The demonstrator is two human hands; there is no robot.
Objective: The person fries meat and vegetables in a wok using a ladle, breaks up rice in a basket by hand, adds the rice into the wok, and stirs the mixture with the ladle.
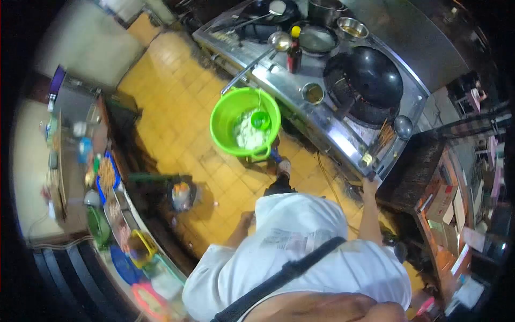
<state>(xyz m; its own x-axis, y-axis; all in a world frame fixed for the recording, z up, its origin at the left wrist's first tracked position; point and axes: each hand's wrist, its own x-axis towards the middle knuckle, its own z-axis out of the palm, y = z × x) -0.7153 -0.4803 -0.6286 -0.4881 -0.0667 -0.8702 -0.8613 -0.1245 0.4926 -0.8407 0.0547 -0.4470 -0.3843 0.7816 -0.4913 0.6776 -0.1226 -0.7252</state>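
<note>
My right hand (369,185) is at the front edge of the steel stove (327,121), near its right corner. Its fingers look closed by a small dark part there; what they grip, if anything, is too small to name. Low at my side hangs my left hand (247,219), partly in shadow, its fingers not clear. Ahead of me stands a bright green bucket (217,119) with white pieces and a small green cup (260,120) in it. A black wok (370,72) sits tilted on the burner nearest my right hand.
On the stove are a sauce bottle (293,58), a long-handled ladle (279,41), a metal cup (313,94), a pan (316,39) and another ladle (403,127). A food counter (129,214) runs along the left. Cardboard boxes (442,204) fill a shelf at right.
</note>
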